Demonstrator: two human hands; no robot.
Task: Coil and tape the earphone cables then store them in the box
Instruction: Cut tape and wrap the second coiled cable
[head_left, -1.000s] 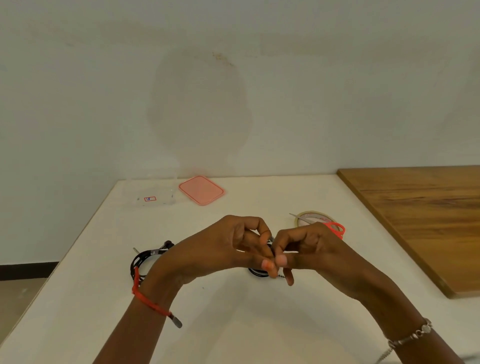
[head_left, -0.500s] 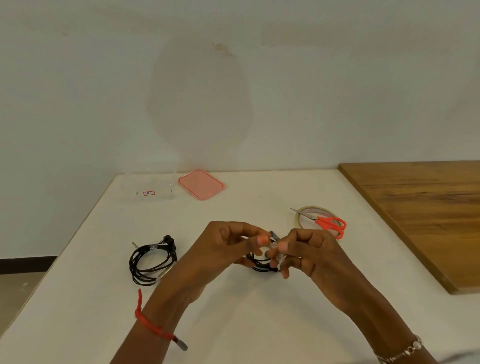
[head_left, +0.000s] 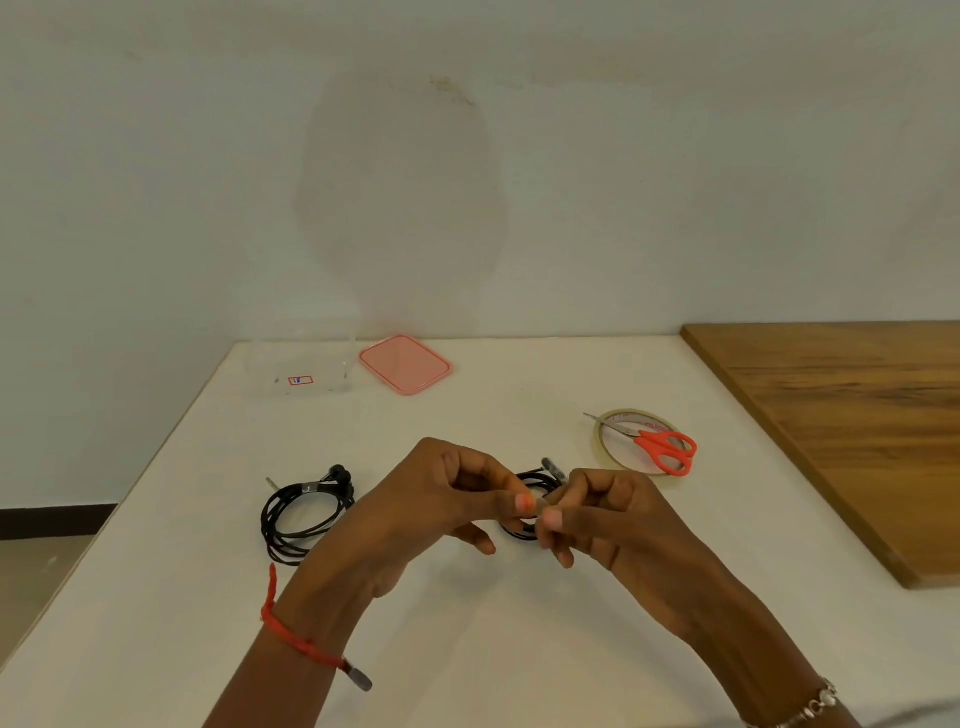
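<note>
Left hand (head_left: 447, 499) and right hand (head_left: 618, 525) meet mid-frame, both pinching the black earphone coil (head_left: 535, 480). Judged risk: a slack pinch lets the loops spring apart before tape binds them. Tape roll (head_left: 602, 449) lies to the right, and the box (head_left: 301, 371) stands open at upper left.

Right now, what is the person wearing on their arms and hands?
Both arms are bare, with no sleeves in view. The left hand has a red thread bracelet round its wrist, with a loose red end and a small grey metal tip. The right hand has a thin silver bracelet made of little beads or links at its wrist. No gloves or watches show.
</note>
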